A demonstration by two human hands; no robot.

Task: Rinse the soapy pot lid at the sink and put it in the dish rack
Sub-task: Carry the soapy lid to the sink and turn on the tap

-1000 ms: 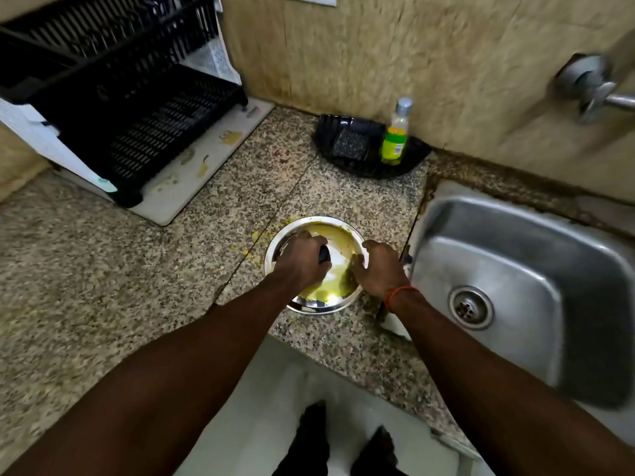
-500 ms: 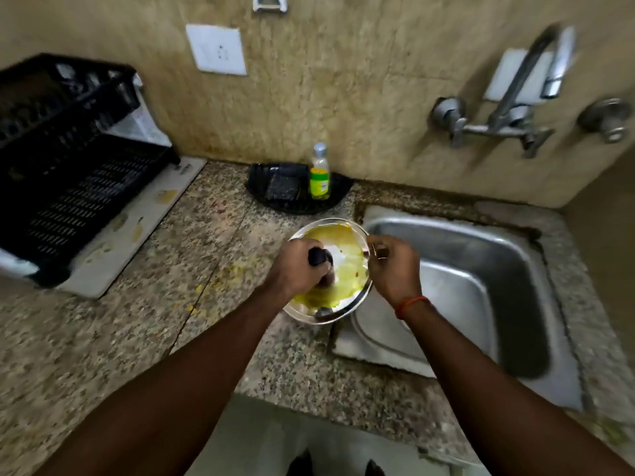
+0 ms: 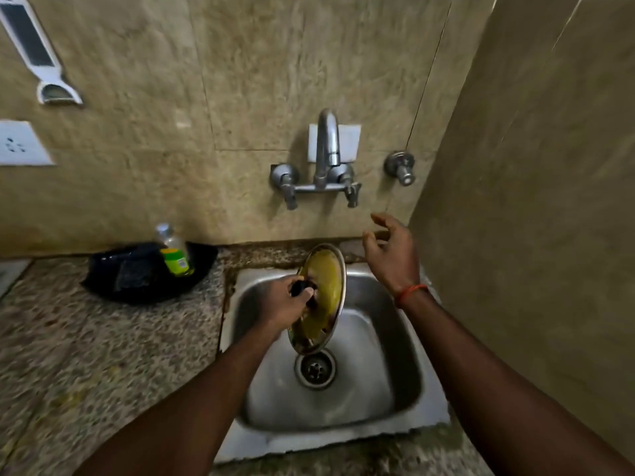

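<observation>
A round steel pot lid (image 3: 326,283), smeared yellow, hangs tilted on edge over the steel sink (image 3: 388,376). My left hand (image 3: 285,304) is shut on the lid's black knob. My right hand (image 3: 391,250) is raised to the right of the lid, fingers apart and empty, below the wall tap (image 3: 324,159). No water runs from the tap. The dish rack is out of view.
A black tray (image 3: 113,286) with a scrub pad and a small green-labelled bottle (image 3: 173,252) sits on the granite counter (image 3: 86,355) left of the sink. A side wall (image 3: 532,201) stands close on the right. A wall socket (image 3: 17,142) is at far left.
My left hand lifted the lid off the counter and carried it right, over the sink, tilting it upright. My right hand let go of the rim and rose toward the tap.
</observation>
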